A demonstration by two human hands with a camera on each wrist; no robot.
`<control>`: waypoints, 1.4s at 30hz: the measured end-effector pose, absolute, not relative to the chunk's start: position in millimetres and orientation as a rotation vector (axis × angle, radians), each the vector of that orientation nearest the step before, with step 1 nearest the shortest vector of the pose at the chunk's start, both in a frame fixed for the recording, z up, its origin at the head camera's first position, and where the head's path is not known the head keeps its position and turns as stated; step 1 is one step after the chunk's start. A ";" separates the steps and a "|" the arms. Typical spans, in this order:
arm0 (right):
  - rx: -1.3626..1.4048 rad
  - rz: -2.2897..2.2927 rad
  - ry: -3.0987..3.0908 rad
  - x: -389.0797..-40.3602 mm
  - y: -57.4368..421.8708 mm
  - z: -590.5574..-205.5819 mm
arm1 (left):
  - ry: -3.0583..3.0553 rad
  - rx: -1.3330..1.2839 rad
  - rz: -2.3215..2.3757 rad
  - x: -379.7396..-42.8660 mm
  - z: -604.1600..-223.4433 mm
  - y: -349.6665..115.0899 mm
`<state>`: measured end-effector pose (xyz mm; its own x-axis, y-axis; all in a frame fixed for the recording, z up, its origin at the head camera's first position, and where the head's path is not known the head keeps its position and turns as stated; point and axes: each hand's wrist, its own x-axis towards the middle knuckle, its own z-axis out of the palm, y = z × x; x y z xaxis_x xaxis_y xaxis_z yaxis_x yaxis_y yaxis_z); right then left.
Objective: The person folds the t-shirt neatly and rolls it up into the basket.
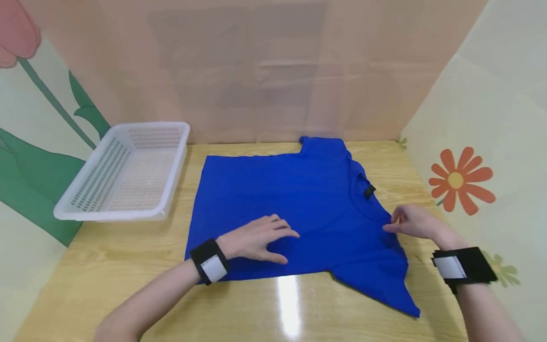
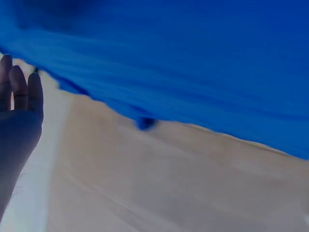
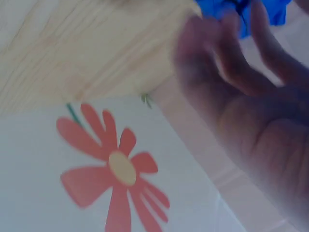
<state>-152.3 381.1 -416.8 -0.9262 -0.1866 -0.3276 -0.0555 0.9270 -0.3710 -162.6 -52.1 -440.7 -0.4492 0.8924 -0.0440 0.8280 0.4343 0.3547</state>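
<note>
A blue T-shirt lies spread flat on the table, its hem to the left and its collar, with a black tag, to the right. My left hand is over the lower middle of the shirt with its fingers spread and nothing held; whether it touches the cloth is unclear. At the shoulder beside the collar, my right hand pinches the shirt between thumb and fingers. The left wrist view shows blue cloth and some fingers. In the right wrist view the fingertips are blurred near the blue cloth.
A white plastic basket with slotted walls stands at the left on the wooden table. A pinkish sheet hangs behind the table. On the right side is a covering with an orange flower.
</note>
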 end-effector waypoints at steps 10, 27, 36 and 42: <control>0.019 -0.765 2.247 -113.6 392.8 -434.2 | 2.237 1.965 0.171 -139.2 -451.5 47.4; 0.111 -1.368 1.946 -99.1 372.6 -450.5 | 2.340 1.908 0.173 -137.6 -469.0 74.2; -0.182 -1.595 1.949 -94.4 368.3 -432.6 | 2.709 2.028 0.049 -110.1 -469.7 84.2; -0.420 -1.602 1.935 -92.6 376.8 -434.7 | 2.721 2.039 0.073 -107.0 -461.4 92.9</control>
<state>-92.6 376.8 -434.7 -0.7788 -0.5813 -0.2359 0.1231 0.2270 -0.9661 -107.0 92.9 -461.4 -0.2594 0.9378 0.2306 0.9489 0.2919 -0.1199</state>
